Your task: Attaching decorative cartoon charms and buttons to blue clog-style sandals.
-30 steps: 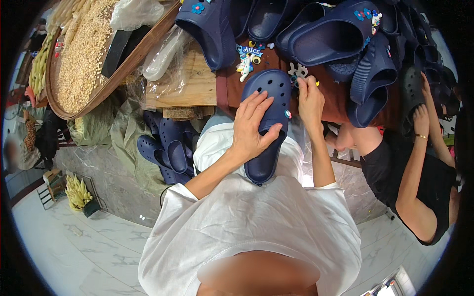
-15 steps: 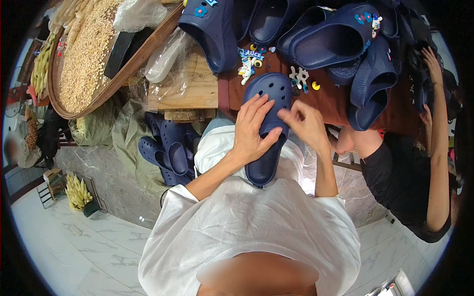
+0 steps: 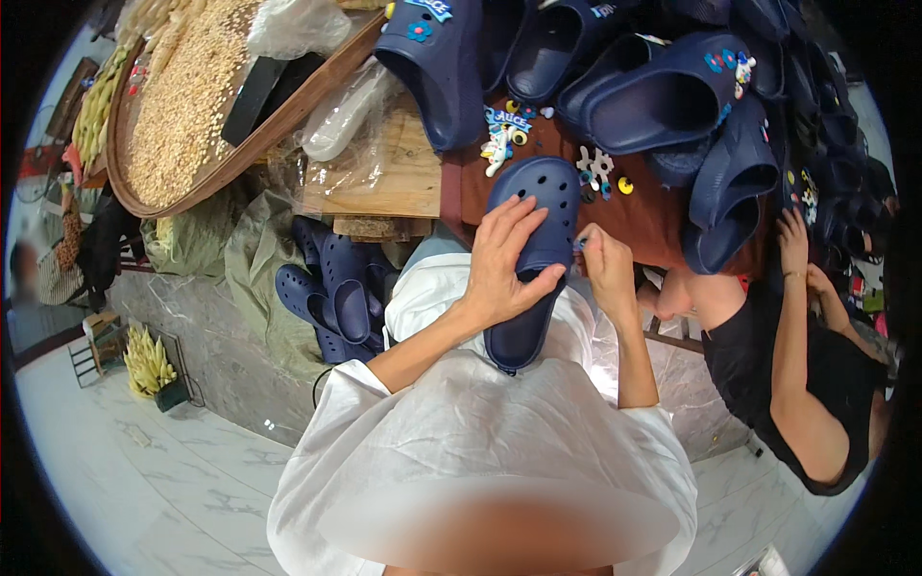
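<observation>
Gripping a blue clog point(image 3: 554, 226) over the lap point(image 3: 437, 286) with a spread left hand point(image 3: 507, 267) and pinching a small charm point(image 3: 580, 245) in the right hand point(image 3: 607, 267), nearer than the loose charms point(image 3: 595, 165) on brown cloth point(image 3: 648, 216).

Person's two bare arms, seen from above. The bare left forearm point(image 3: 423, 348) slants up and rightward; the left hand point(image 3: 501, 267) lies palm down, its slightly bent fingers point(image 3: 510, 225) pointing upward and its thumb point(image 3: 545, 280) extended apart, toward the right. The bare right forearm point(image 3: 633, 360) rises nearly upright; the right hand point(image 3: 606, 267) is curled, thumb and index finger drawn together in a pinch. The hands stand near each other, apart.
</observation>
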